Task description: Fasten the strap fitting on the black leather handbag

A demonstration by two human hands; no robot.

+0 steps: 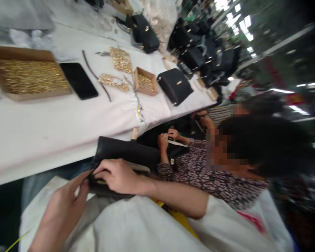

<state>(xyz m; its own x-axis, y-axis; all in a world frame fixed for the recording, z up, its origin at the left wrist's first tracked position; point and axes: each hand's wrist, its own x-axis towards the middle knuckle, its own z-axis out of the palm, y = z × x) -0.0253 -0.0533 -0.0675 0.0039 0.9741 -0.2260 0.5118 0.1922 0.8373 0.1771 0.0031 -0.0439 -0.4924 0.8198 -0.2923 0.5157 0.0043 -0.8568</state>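
Note:
A black handbag (126, 151) lies across my lap, leaning against the front edge of the white-covered table. My left hand (65, 203) pinches the bag's left end, thumb and fingers closed on its edge. Close beside it, my right hand (118, 176) reaches over the bag's opening, its fingers bent and gripping the same corner. What lies under the right fingertips is hidden. A light strip of the bag's edge shows to the right of that hand.
On the table (42, 129) are a box of gold-coloured metal parts (31, 75), a black phone (78, 80), a smaller box of parts (145, 82) and a finished-looking black bag (174, 85). More black bags (199, 52) are piled behind. A co-worker (194, 168) sits close at right, handling another bag.

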